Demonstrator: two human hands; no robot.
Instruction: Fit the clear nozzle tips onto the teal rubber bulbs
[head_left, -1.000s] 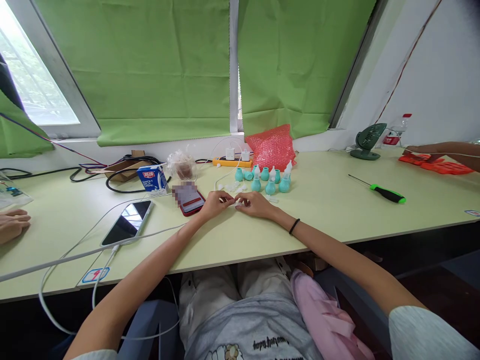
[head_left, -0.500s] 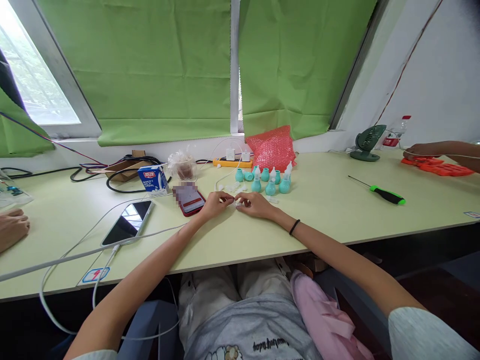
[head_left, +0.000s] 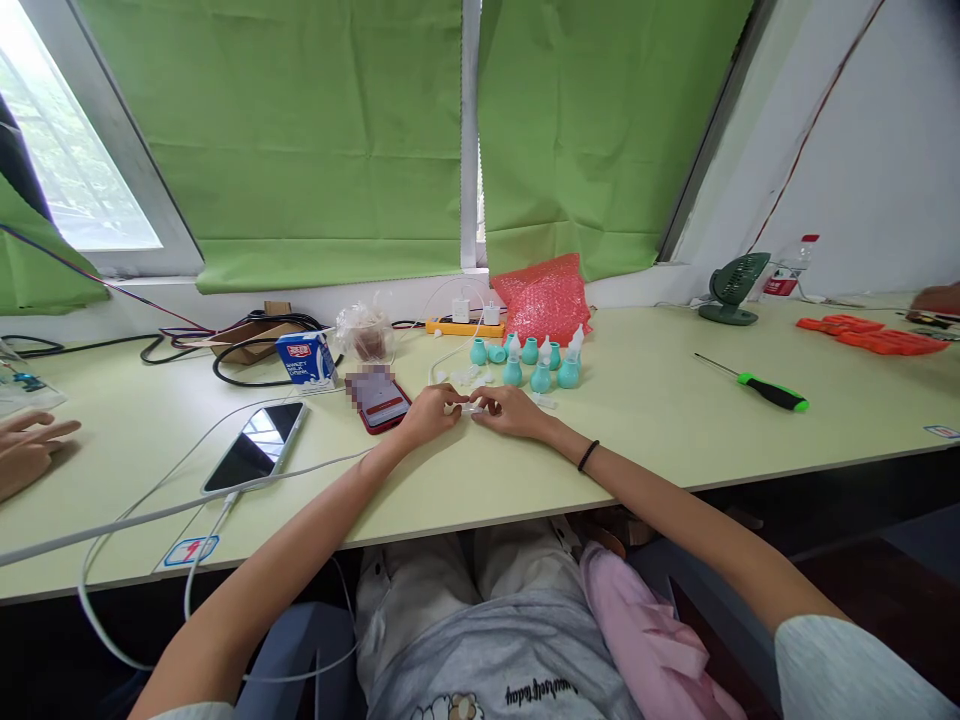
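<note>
- Fingertips (head_left: 452,402) of the left hand (head_left: 427,414) are drawn together and pinch one end of a small white piece (head_left: 469,408); the right hand (head_left: 513,411) pinches the other end, so both hands grip it between them.
- Both hands rest on the pale green table (head_left: 675,440), near the middle, with the small white piece just above or on the tabletop; it is too small to tell which.
- A black band (head_left: 588,454) sits on the right wrist.
- Just beyond the hands lie loose white parts (head_left: 465,376), and beside those, to the right, stands a cluster of teal bulbs (head_left: 529,361), some with white tips.
- Farther back, a red bubble-wrap bag (head_left: 545,296) leans by the window sill, with a yellow power strip (head_left: 463,325) to its left.
- Left of the left hand lies a red phone (head_left: 382,406); farther left, a dark phone (head_left: 256,446) is on a white cable (head_left: 150,512).
- A blue milk carton (head_left: 304,358) and a clear plastic bag (head_left: 364,331) stand at the far left of centre.
- Well to the right lies a green-handled screwdriver (head_left: 759,385), with a small green fan (head_left: 733,287) beyond it.
- Another person's hand (head_left: 28,452) rests at the left edge, well apart from the work.
</note>
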